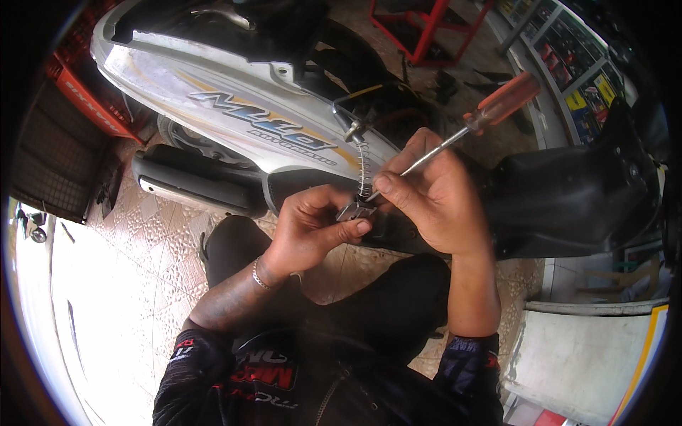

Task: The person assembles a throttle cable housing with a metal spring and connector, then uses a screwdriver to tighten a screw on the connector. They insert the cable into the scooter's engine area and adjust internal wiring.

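My left hand [309, 227] is closed, pinching a small grey metal part [356, 211] between thumb and fingers. From the top of that part a thin coil spring [364, 169] runs up to a metal elbow fitting [355, 130] on the scooter. My right hand [433, 192] grips a screwdriver [506, 104] by its shaft, thumb laid along it. Its clear orange handle points up and away to the right, and its tip end comes down at the metal part, where fingers hide the exact contact. Both hands work close together in front of my knees.
A white scooter body panel [234, 106] stretches across the far left, with a black muffler [199, 181] below it. Black scooter bodywork [568, 195] extends right. Behind stand a red trolley [426, 32] and glass-fronted shelves [568, 50]. Patterned tiles [160, 263] cover the floor.
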